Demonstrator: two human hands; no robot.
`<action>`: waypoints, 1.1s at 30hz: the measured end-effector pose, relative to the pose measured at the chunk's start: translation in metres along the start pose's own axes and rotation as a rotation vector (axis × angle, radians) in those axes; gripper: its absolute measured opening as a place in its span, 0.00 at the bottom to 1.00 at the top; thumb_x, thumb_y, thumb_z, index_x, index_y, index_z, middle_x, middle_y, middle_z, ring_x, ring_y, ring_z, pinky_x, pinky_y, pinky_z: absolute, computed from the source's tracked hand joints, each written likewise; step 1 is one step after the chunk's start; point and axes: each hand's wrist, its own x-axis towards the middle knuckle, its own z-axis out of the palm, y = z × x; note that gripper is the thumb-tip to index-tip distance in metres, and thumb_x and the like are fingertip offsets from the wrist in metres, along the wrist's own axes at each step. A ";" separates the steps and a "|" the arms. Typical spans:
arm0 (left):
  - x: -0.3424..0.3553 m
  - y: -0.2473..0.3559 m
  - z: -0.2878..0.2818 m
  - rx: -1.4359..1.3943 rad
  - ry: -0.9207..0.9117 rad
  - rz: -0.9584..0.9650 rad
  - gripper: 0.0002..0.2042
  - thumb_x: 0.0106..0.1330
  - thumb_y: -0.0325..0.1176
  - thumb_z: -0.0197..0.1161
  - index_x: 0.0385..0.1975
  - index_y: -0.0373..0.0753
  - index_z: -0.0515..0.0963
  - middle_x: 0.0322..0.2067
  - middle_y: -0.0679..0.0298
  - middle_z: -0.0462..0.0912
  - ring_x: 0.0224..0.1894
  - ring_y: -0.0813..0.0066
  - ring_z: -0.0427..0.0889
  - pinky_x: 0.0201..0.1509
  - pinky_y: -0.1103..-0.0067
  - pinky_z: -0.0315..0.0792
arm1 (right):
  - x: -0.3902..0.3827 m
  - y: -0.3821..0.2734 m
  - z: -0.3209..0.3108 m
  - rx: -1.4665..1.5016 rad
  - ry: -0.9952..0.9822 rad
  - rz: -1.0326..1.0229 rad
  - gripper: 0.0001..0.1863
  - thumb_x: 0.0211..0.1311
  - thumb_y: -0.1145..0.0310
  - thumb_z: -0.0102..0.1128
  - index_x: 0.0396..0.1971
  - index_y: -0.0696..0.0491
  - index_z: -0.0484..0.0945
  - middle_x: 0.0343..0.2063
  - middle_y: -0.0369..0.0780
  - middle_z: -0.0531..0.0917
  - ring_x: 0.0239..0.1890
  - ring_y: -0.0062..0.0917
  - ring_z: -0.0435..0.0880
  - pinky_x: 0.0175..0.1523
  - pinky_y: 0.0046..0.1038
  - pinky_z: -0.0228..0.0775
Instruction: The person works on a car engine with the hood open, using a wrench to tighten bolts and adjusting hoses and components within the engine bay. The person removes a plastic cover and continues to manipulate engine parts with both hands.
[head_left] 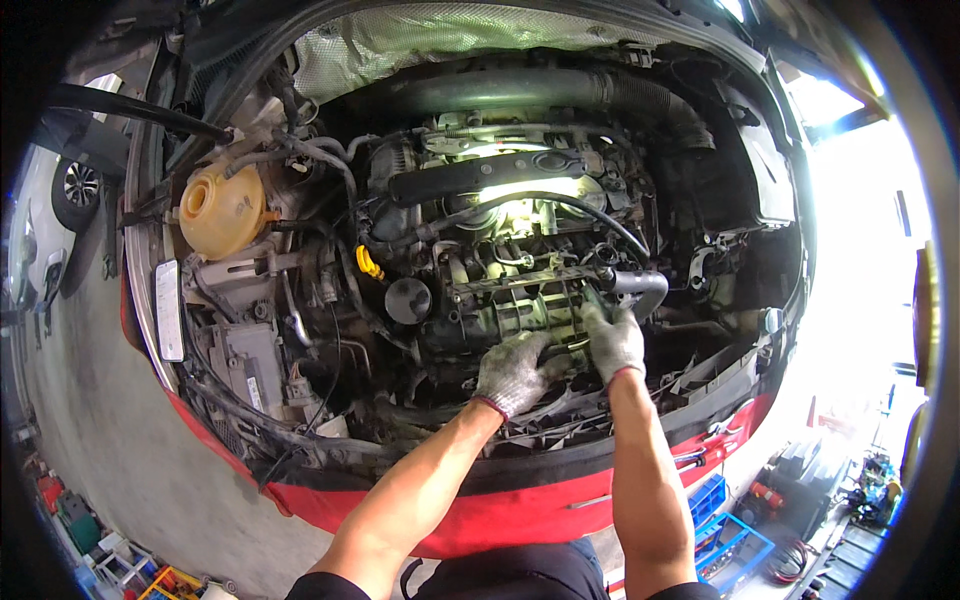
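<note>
Both hands wear whitish knit gloves and reach into the front of an open car engine bay. At the lower front of the engine, my left hand (514, 371) is curled with the thumb toward the right; a thin dark bar or hose end (572, 346) shows between the two hands. My right hand (614, 340) points into the engine beside a black elbow hose (645, 287), its fingers bent around something too dark to make out. Just beyond the hands lies the ribbed intake manifold (525, 313). Left of it are a round black cap (407, 300) and a yellow dipstick handle (369, 263).
A yellowed coolant tank (222, 212) and a phone (169, 310) sit along the left side. A lit black bar (480, 177) lies across the engine top. Red cover (440, 515) drapes the front edge, with a wrench (715, 432) on it. Blue crates (735, 550) stand lower right.
</note>
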 end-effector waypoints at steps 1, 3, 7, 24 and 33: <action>-0.001 -0.005 -0.006 0.004 0.006 -0.025 0.22 0.67 0.54 0.67 0.49 0.42 0.83 0.43 0.50 0.86 0.48 0.47 0.85 0.51 0.59 0.78 | -0.006 -0.028 -0.012 0.385 -0.219 0.224 0.36 0.64 0.44 0.66 0.64 0.54 0.76 0.40 0.39 0.87 0.37 0.31 0.87 0.43 0.35 0.78; -0.001 -0.005 -0.008 -0.007 0.000 -0.040 0.22 0.66 0.54 0.67 0.48 0.41 0.83 0.42 0.49 0.86 0.47 0.46 0.84 0.51 0.58 0.77 | -0.006 -0.046 -0.026 0.715 -0.348 0.505 0.27 0.67 0.46 0.63 0.52 0.54 0.83 0.37 0.37 0.87 0.33 0.27 0.85 0.40 0.30 0.77; 0.000 0.005 -0.002 -0.059 0.019 0.003 0.22 0.66 0.53 0.67 0.49 0.41 0.83 0.42 0.50 0.86 0.47 0.47 0.84 0.51 0.58 0.77 | 0.017 0.002 0.000 0.389 -0.157 0.056 0.22 0.66 0.48 0.61 0.44 0.53 0.83 0.34 0.42 0.87 0.30 0.34 0.85 0.38 0.37 0.78; -0.002 -0.013 0.003 0.046 0.062 0.004 0.24 0.64 0.53 0.70 0.50 0.40 0.82 0.41 0.50 0.86 0.47 0.47 0.85 0.52 0.59 0.77 | -0.009 -0.050 -0.007 -0.500 0.042 -0.312 0.20 0.63 0.54 0.62 0.47 0.53 0.81 0.38 0.53 0.86 0.42 0.52 0.86 0.53 0.45 0.78; 0.001 0.002 -0.002 -0.006 0.018 -0.018 0.22 0.66 0.49 0.69 0.49 0.37 0.83 0.47 0.48 0.86 0.50 0.48 0.85 0.53 0.62 0.78 | 0.001 -0.027 -0.019 0.520 -0.215 0.321 0.18 0.71 0.53 0.55 0.47 0.52 0.80 0.42 0.42 0.83 0.40 0.32 0.84 0.44 0.37 0.78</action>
